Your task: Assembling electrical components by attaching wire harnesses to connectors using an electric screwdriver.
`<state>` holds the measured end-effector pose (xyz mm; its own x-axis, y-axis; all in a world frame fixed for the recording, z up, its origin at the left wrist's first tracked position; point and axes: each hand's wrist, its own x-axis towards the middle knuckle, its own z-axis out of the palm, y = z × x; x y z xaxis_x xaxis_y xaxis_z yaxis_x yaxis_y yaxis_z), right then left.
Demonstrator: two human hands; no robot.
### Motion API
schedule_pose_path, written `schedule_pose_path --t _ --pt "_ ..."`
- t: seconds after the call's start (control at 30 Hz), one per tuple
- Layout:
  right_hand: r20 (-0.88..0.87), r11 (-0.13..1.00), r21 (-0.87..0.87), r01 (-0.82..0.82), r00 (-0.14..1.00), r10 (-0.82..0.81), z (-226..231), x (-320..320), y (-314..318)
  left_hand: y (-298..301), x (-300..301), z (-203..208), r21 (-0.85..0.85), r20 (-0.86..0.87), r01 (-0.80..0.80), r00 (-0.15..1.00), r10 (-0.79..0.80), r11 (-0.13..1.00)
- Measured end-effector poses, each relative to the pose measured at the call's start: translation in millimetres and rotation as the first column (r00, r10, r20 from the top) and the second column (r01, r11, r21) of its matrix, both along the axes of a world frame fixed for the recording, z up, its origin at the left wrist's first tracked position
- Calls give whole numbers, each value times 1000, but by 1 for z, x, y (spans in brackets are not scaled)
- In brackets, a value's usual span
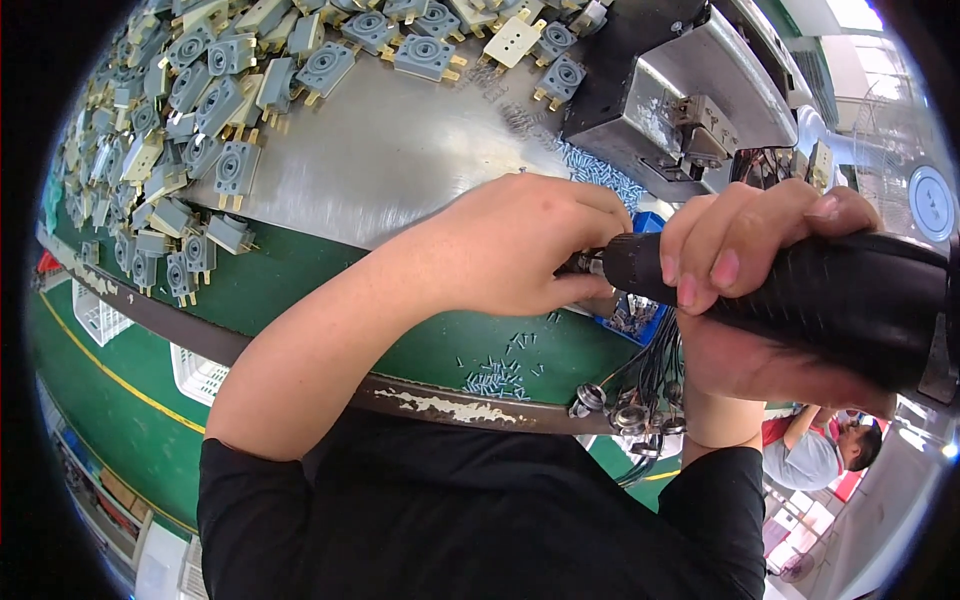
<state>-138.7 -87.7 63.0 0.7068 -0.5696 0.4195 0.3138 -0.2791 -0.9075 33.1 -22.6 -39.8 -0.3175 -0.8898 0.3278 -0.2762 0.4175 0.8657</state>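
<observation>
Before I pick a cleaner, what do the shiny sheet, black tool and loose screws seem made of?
Shiny sheet: smooth metal, likely steel, from smeary reflections. Black tool: probably satin plastic, given moulded ridges. Loose screws: shiny metal, perhaps plated, from bluish glints.

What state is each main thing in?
Right hand: closed around driver
Driver: held, nose pointing left; running or not, can't tell
Left hand: curled at driver nose, grip partly hidden
Blue bin: open, small parts inside
Screws: loose, in piles
Springs: loose
Grey blocks: heaped
Wires: bunched
</observation>
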Motion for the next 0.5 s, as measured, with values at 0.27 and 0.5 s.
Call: schedule_pose_path --t 0.27,0.5 --pt "-35 991 65 118 993 -116 14 5 15 1 2 0 14 11 11 1000 -11 1000" --pt "187 997 35 65 980 -70 33 -3 -26 3 0 1 -58 -5 2 1000 -2 998"
